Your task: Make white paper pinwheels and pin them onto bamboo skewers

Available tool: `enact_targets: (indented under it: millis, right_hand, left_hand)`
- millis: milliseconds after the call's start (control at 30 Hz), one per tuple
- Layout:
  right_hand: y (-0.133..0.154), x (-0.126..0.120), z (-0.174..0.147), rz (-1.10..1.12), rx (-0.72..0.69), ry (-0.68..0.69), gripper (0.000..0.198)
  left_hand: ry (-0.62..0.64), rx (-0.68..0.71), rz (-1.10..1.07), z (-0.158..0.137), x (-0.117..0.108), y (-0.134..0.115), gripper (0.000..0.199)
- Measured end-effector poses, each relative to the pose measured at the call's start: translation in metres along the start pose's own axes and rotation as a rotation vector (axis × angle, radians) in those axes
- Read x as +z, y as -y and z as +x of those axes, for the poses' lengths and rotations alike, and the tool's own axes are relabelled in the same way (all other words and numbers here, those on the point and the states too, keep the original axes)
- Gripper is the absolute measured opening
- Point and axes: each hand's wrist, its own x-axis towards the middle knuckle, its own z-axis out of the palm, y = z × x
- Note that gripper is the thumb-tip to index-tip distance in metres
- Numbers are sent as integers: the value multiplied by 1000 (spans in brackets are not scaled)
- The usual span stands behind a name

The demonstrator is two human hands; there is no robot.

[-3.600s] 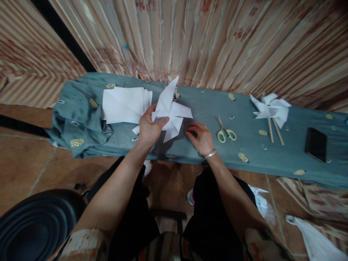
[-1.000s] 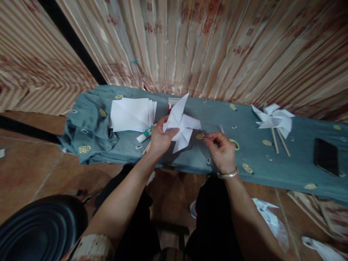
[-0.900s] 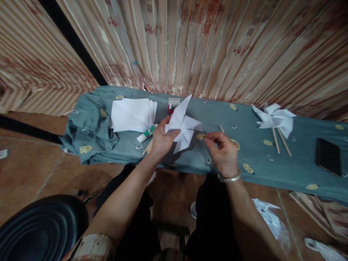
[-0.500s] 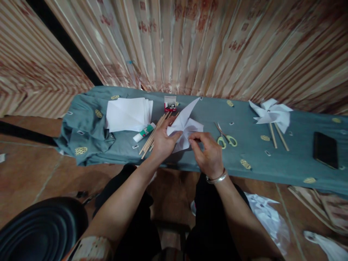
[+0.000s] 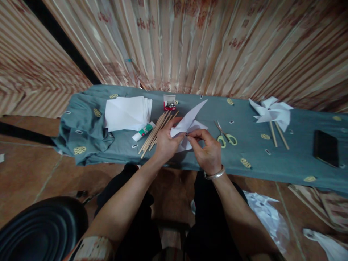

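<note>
The left hand (image 5: 164, 143) holds a pinwheel (image 5: 190, 116); the tube's (image 5: 139, 135) label (image 5: 147, 128) is unreadable.

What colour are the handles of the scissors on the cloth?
The scissors' handles are pale yellow-green, showing best in the head view.

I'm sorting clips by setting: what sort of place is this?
Likely a room at home used for crafts, though not certainly: a patterned curtain hangs behind a cloth-covered table, where scissors lie near a half-made paper pinwheel.
</note>
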Motion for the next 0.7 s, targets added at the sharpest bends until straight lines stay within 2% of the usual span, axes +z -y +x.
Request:
enact_targets:
  millis: [700]
  right_hand:
    - [0,-2,-3,-52,-98,-40,5]
  left_hand:
    - [36,-13,-91,1,-3,2,41]
